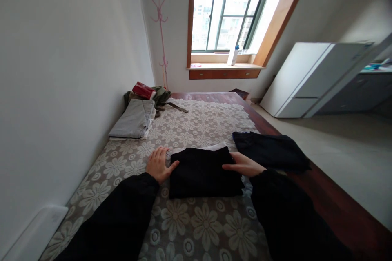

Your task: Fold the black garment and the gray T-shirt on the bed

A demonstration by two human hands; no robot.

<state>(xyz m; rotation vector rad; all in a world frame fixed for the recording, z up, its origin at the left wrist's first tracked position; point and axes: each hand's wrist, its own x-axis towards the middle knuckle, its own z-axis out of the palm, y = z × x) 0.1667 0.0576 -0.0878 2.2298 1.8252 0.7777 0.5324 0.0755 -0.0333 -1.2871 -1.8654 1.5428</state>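
While the left hand (158,166) is lying open, its thumb touching the folded black cloth (200,174), the right hand (246,164) is pinching the opposite side | matte, roughly rectangular, sitting between them | likely risk: layers slipping if hands are pulling unevenly | flower-patterned cover (206,224) spreading underneath

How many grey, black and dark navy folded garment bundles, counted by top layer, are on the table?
Grey garment bundle: 1
Black garment bundle, between left hand and right hand: 1
Dark navy garment bundle: 1
Total: 3
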